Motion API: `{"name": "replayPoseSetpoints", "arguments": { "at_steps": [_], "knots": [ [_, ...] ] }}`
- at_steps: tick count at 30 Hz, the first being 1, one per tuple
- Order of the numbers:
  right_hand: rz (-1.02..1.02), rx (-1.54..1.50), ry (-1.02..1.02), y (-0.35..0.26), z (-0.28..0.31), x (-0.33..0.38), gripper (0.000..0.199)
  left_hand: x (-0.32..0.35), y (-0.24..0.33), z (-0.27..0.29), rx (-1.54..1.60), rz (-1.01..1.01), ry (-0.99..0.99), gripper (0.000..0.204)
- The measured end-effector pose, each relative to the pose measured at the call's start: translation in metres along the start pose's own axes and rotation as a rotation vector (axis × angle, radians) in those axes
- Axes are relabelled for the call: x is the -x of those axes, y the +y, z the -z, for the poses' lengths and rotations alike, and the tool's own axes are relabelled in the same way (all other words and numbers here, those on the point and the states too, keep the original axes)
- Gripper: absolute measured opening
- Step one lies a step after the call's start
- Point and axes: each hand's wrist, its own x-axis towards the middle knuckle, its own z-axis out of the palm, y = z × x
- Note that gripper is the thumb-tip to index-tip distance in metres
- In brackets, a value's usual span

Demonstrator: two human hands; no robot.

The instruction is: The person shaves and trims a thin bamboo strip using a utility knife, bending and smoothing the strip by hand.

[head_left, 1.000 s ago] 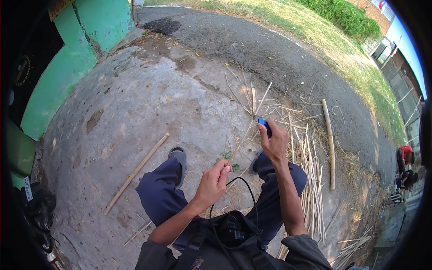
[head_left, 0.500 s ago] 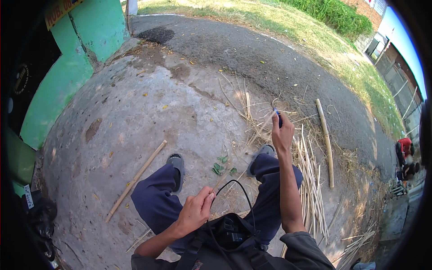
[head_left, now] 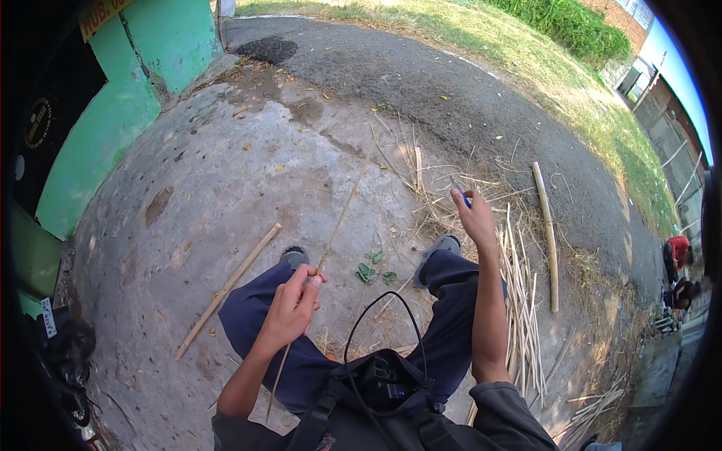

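I sit on a concrete slab [head_left: 226, 173] with my legs in dark blue trousers [head_left: 451, 301] stretched out. My left hand [head_left: 295, 304] pinches a long thin bamboo strip [head_left: 342, 214] that runs from beside my hip up and forward over the slab. My right hand [head_left: 475, 218] is raised over a heap of bamboo shavings and is closed on a small blue-handled tool [head_left: 466, 200], mostly hidden by the fingers. A black cable [head_left: 376, 316] loops over my lap from a dark bag on my chest.
A bundle of split bamboo strips [head_left: 519, 301] lies right of my right leg. A thick bamboo pole [head_left: 547, 233] lies beyond it. A shorter stick [head_left: 226, 289] lies left of my left foot. A green wall [head_left: 113, 128] stands at left. People crouch at far right [head_left: 677, 263].
My left hand dropped toward my lap and has taken hold of a long thin bamboo strip. My right hand moved slightly right and forward with the blue tool.
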Motion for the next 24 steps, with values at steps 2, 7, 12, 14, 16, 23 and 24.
{"name": "replayPoseSetpoints", "arguments": {
  "at_steps": [2, 7, 12, 14, 16, 23, 24],
  "knots": [
    [0.036, 0.105, 0.004, 0.014, -0.005, -0.001, 0.076, -0.022, 0.011, -0.008, 0.016, -0.045, -0.032, 0.021],
    [0.038, 0.034, -0.148, 0.005, 0.006, 0.009, 0.064, -0.063, 0.043, -0.028, 0.062, -0.088, -0.16, 0.022],
    [0.206, 0.042, -0.123, 0.023, 0.0, 0.013, 0.061, -0.091, 0.051, -0.049, 0.081, -0.103, -0.221, 0.021],
    [0.186, 0.059, -0.231, 0.022, -0.007, 0.016, 0.057, -0.098, 0.036, -0.054, 0.095, -0.08, -0.242, 0.021],
    [0.173, 0.1, -0.257, 0.019, -0.01, 0.02, 0.057, -0.101, 0.022, -0.057, 0.099, -0.064, -0.226, 0.021],
    [0.235, 0.204, -0.465, 0.029, -0.016, 0.026, 0.051, -0.101, 0.018, -0.061, 0.129, -0.05, -0.208, 0.02],
    [0.261, 0.238, -0.445, 0.032, -0.018, 0.028, 0.059, -0.1, 0.019, -0.059, 0.136, -0.054, -0.208, 0.021]
  ]
}}
